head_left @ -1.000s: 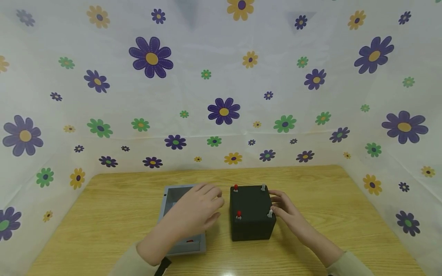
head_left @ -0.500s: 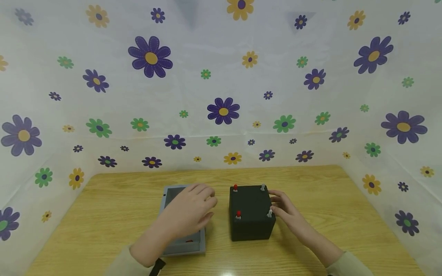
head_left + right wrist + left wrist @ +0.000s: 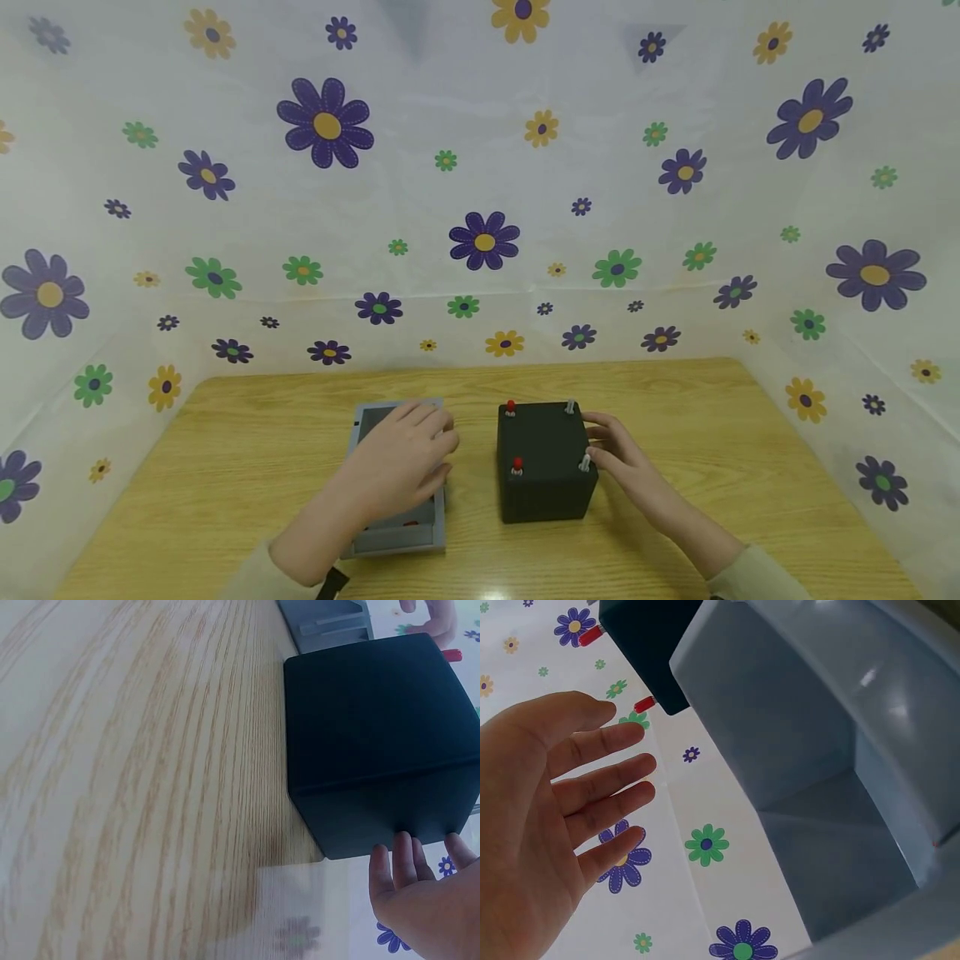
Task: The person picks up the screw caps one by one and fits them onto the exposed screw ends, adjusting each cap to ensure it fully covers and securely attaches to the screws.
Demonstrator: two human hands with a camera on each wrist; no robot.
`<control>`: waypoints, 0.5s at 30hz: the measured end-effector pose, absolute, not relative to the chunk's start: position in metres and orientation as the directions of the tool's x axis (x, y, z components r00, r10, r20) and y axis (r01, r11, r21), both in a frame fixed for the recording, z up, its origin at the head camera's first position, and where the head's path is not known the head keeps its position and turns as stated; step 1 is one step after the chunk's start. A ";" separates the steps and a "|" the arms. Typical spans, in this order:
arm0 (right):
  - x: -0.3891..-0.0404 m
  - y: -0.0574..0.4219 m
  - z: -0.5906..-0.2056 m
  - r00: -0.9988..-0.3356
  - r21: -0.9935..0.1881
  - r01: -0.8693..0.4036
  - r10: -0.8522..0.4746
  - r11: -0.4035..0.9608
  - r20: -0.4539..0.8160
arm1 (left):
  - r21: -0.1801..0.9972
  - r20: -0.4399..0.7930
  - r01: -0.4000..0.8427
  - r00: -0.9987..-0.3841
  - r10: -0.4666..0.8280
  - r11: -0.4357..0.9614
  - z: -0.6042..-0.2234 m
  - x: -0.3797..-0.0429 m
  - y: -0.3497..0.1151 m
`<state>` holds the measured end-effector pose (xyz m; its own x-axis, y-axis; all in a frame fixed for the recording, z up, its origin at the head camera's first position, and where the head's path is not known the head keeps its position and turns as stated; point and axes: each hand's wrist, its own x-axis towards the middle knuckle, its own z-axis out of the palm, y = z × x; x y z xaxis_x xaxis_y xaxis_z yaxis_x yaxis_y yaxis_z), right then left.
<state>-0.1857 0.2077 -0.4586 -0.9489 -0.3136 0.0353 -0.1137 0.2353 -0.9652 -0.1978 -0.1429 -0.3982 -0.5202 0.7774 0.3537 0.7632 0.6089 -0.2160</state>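
A black box (image 3: 546, 446) with toggle switches on its top stands on the table. The two switches along its left side wear red caps (image 3: 517, 464); the two on the right are bare metal levers (image 3: 585, 462). My left hand (image 3: 397, 462), its fingers loosely bent and holding nothing, hovers over a grey bin (image 3: 401, 542) left of the box. In the left wrist view, that empty palm (image 3: 532, 802) shows beside the bin wall. My right hand (image 3: 633, 471) rests its fingertips against the right side of the box, thumb near the front metal lever.
Something small and red (image 3: 410, 524) lies in the near part of the bin; my left hand and forearm hide much of its inside. A wooden table (image 3: 697, 433) carries everything. White flower-printed sheeting (image 3: 408, 192) encloses the back and sides.
My left hand has drifted left, away from the box and further over the bin. The right hand and the box have stayed in place.
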 end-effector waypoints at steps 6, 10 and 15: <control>-0.186 0.208 -0.458 -0.950 -0.965 -0.116 -0.310 0.235 0.039 | -0.189 0.330 0.748 -0.562 0.758 0.637 -0.404 -0.197 -0.149; -0.186 0.208 -0.459 -0.948 -0.964 -0.125 -0.313 0.234 0.046 | -0.167 0.331 0.748 -0.572 0.751 0.643 -0.408 -0.196 -0.153; -0.187 0.208 -0.460 -0.949 -0.963 -0.131 -0.312 0.234 0.053 | -0.159 0.342 0.748 -0.570 0.747 0.644 -0.411 -0.195 -0.155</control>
